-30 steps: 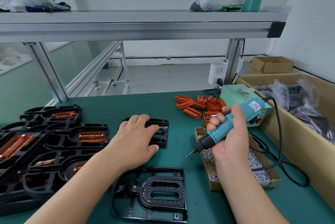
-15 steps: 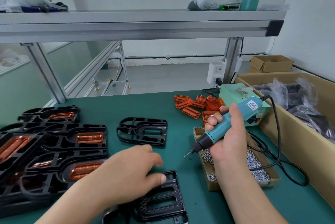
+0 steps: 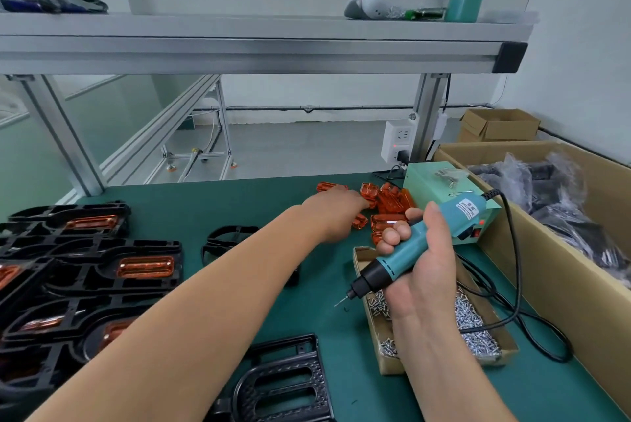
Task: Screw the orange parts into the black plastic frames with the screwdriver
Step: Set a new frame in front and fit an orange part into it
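Orange parts (image 3: 389, 203) behind the screw box (image 3: 384, 365): lift one with left hand (image 3: 333, 213) (grip hidden), right hand (image 3: 421, 271) clasped round screwdriver (image 3: 397, 259), tip away.

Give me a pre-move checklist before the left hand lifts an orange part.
1. Left hand over the orange parts: ok.
2. Part actually gripped: cannot tell, fingers blurred.
3. Screwdriver gripped in right hand: ok.
4. Screw on the bit: cannot tell, tip too small.
5. Empty black frame at the near edge: ok.
6. Screws in the box below the right hand: ok.
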`<state>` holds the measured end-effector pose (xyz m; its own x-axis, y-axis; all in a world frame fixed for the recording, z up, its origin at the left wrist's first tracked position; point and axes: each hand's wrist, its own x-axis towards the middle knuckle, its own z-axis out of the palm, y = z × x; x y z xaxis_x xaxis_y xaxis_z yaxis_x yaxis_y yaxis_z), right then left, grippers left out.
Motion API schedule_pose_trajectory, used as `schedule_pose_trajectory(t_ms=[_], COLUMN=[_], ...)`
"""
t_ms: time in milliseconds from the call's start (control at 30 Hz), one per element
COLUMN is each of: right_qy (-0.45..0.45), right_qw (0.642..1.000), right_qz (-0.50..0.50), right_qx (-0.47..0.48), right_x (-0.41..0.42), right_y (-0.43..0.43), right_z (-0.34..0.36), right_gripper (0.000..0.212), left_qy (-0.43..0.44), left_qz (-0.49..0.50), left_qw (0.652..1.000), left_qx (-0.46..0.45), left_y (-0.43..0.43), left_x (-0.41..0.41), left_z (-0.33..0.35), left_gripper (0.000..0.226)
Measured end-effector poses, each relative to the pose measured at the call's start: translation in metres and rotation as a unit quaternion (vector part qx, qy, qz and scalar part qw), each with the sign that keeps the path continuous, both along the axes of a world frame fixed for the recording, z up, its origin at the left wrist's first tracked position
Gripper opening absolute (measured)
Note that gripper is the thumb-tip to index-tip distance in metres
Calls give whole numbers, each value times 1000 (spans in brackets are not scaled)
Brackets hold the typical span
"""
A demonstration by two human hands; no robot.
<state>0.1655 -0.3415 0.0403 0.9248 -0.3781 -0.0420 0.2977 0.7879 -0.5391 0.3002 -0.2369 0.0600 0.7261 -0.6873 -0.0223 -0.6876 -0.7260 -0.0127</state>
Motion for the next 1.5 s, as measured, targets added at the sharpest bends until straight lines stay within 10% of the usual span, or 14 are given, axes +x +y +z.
schedule_pose_trajectory(t_ms=[233, 600, 933, 1500], right_qy=[-14, 2, -14, -16], right_qw=[1000, 1000, 999, 996], right_qz=[7, 5, 23, 41], right_qx=[-3, -4, -45, -80], right_x=[3, -1, -10, -14], right_y=[-2, -3, 9, 24], right_z=[-3, -2, 3, 3], right_gripper=[31, 27, 27, 27], left_qy=[-24, -2, 279, 311], left_qz=[54, 122, 179, 163], left_qw=[998, 986, 782, 820], left_qx=[19, -112, -529, -452], left_y=[-3, 95, 167, 170], left_x=[8, -100, -187, -201], left_z=[-26, -8, -14, -12], left_gripper=[18, 32, 29, 57])
